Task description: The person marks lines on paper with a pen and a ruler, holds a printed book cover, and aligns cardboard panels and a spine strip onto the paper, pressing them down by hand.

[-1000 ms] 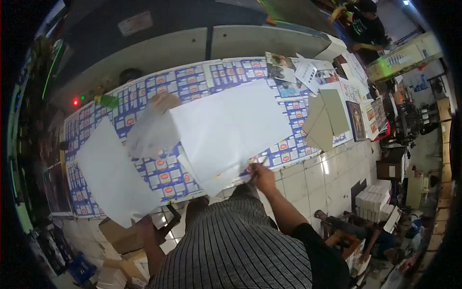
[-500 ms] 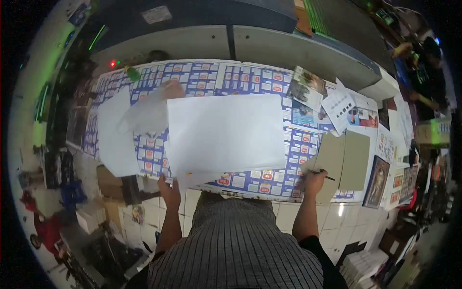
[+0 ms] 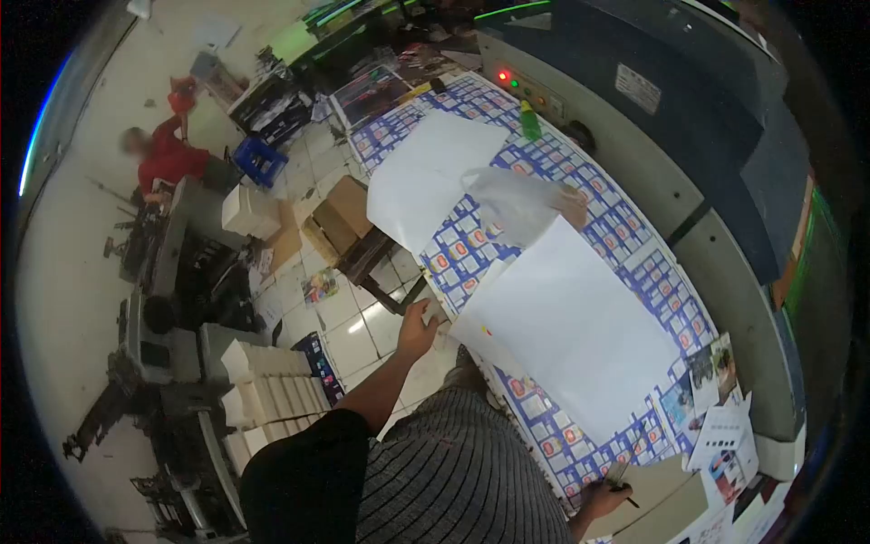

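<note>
My left hand (image 3: 419, 331) hovers at the near edge of the table, fingers apart and nothing in them, close to a corner of the large white sheets (image 3: 566, 322). A dark pen (image 3: 633, 501) sticks out of my closed right hand (image 3: 604, 499), which rests at the near edge beside a grey-brown board (image 3: 666, 490). The big white sheets lie across the middle of the table. Beyond them is a translucent plastic bag (image 3: 517, 204) with something brown at its far end. More white paper (image 3: 435, 172) lies at the left part of the table.
Blue printed sheets (image 3: 671, 299) cover the tabletop. A green bottle (image 3: 529, 121) stands by a grey machine (image 3: 671, 172) along the back. Photos and printed papers (image 3: 720, 435) lie at the right. Stacked white blocks (image 3: 272, 390), cardboard boxes (image 3: 340, 213) and a person in red (image 3: 172, 154) are at left.
The view has swung left, bringing the floor, the machines and the person in red into sight. My left hand's fingers have spread; my right hand still holds the pen.
</note>
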A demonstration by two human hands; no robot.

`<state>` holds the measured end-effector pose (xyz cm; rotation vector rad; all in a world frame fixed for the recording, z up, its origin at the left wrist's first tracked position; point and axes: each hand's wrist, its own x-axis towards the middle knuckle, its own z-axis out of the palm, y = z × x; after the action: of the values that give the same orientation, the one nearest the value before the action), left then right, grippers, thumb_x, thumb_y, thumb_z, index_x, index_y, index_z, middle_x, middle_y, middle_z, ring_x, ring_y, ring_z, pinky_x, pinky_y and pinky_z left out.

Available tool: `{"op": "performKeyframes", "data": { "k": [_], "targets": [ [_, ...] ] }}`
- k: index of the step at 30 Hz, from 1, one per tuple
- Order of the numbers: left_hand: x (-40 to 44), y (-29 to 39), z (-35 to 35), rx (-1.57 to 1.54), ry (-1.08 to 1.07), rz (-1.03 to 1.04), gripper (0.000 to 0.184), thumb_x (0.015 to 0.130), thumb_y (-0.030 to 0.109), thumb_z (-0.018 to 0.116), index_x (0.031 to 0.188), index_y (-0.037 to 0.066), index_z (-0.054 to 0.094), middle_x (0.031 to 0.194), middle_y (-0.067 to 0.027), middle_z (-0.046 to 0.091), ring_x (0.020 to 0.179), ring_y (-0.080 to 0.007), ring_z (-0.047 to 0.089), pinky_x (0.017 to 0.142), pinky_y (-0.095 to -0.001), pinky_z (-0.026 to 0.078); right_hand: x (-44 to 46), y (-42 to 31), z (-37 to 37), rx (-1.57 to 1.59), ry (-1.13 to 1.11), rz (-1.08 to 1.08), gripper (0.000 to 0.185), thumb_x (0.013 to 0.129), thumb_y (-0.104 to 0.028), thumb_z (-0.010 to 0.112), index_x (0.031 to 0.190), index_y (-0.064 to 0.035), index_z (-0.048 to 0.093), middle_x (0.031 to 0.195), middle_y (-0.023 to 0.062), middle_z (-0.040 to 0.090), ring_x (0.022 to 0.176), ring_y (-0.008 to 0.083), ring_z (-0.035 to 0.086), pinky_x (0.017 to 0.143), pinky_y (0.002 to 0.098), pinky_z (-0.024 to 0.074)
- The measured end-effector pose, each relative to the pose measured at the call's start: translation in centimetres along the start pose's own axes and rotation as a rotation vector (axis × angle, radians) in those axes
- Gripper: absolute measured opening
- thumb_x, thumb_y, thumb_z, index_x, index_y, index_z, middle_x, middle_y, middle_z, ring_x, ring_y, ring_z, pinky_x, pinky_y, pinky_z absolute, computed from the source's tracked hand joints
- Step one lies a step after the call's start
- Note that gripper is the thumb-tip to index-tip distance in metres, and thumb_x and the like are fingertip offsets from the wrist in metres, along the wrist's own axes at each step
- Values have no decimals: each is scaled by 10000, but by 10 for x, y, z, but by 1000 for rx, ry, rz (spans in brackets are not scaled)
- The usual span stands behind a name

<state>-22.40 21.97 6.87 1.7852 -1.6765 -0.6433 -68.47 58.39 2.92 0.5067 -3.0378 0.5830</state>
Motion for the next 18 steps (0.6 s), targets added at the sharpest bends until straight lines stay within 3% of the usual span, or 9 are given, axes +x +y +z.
{"op": "performKeyframes", "data": {
  "k": [4, 8, 9, 11, 12, 14, 16, 17, 18],
  "targets": [
    [25, -56, -9, -73, 127, -66, 423, 896, 190, 654, 1247, -27, 560, 1126, -218, 604, 1057, -315, 600, 935, -394, 477, -12, -19, -12, 174, -87, -86, 337, 751, -14, 567, 1058, 29, 438, 892, 209, 594, 793, 374, 627, 587, 505, 543],
    [102, -111, -10, -354, 241, -420, 471, 916, 350, 646, 1174, -44, 624, 1034, -193, 667, 989, -266, 630, 893, -365, 481, -11, -33, -27, 272, -290, 301, 386, 860, -124, 461, 1220, 12, 488, 1066, 240, 614, 933, 312, 648, 623, 377, 528],
    [132, -117, -16, -464, 265, -577, 511, 917, 404, 646, 1151, -50, 639, 1012, -178, 681, 970, -253, 633, 876, -357, 480, -15, -40, -24, 268, -282, 303, 386, 860, -124, 461, 1220, 12, 488, 1066, 240, 614, 933, 312, 648, 623, 377, 528],
    [182, -78, -33, -458, 315, -725, 571, 906, 480, 654, 1149, -37, 650, 1026, -161, 674, 944, -262, 623, 850, -378, 475, -23, -22, -17, 192, -58, 120, 406, 852, -8, 488, 1253, 56, 480, 1106, 233, 611, 945, 339, 633, 784, 453, 543],
    [208, -70, -38, -464, 290, -729, 571, 906, 480, 654, 1149, -37, 650, 1026, -161, 674, 944, -262, 623, 850, -378, 475, -30, -30, -21, 189, -37, 90, 434, 884, 15, 450, 1317, 44, 469, 1174, 238, 601, 1040, 327, 620, 877, 419, 519],
    [249, -66, -39, -505, 224, -901, 675, 873, 582, 658, 1101, -53, 671, 1001, -160, 673, 935, -289, 613, 856, -419, 469, -32, -35, -16, 232, -11, 95, 429, 905, 5, 461, 1334, 19, 471, 1200, 235, 598, 1062, 336, 617, 876, 423, 532],
    [283, -189, 14, -493, 183, -882, 783, 827, 658, 668, 1088, -81, 668, 972, -166, 670, 907, -292, 603, 818, -444, 473, -39, -28, -8, 486, 92, 142, 477, 924, -85, 511, 1390, 7, 462, 1277, 215, 581, 1129, 338, 596, 913, 418, 529],
    [285, -225, 14, -466, 121, -885, 680, 827, 630, 691, 969, -35, 667, 900, -147, 664, 779, -260, 603, 700, -410, 495, -44, -27, -9, 603, 90, 140, 479, 933, -120, 510, 1390, 17, 464, 1308, 214, 569, 1158, 325, 584, 936, 426, 518],
    [282, -213, 10, -436, 31, -881, 593, 828, 601, 713, 850, 10, 665, 828, -128, 659, 650, -228, 603, 583, -377, 516, -56, -38, -23, 277, 92, -29, 493, 926, -169, 461, 1374, 37, 444, 1326, 227, 558, 1190, 347, 571, 916, 422, 526]
  ]
}}
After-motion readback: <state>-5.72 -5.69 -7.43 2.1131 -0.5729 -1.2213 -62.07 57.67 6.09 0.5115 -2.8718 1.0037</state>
